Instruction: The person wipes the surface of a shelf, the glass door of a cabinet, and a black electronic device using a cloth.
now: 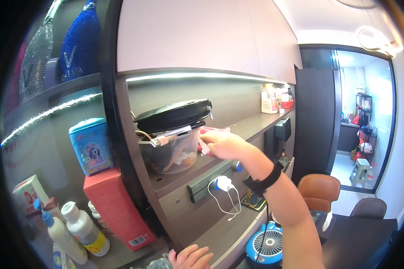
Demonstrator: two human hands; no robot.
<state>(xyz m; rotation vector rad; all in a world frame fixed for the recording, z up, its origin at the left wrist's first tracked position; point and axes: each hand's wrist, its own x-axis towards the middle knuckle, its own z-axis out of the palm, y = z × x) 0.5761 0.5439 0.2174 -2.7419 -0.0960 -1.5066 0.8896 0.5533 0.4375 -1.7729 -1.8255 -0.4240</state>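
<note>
My right hand [220,144] reaches to the shelf, its fingers closed around a pink item [219,129] beside a transparent plastic container [185,161]. The pink item is mostly covered by the hand. A pale cable end [204,148] hangs by my fingertips. On top of the container lie a black zippered case [175,114], a pen [181,130] and a USB plug [160,141]. Small items show through the container's wall. At the bottom edge my left hand [192,258] is partly in view, fingers slightly apart and holding nothing visible.
Below the shelf, a white charger [225,183] with a looped cable sits on a power track [205,188]. A blue fan [266,240] stands lower right. Left, behind a dark upright, are a red box [118,208], a blue tin [91,148] and bottles [86,230].
</note>
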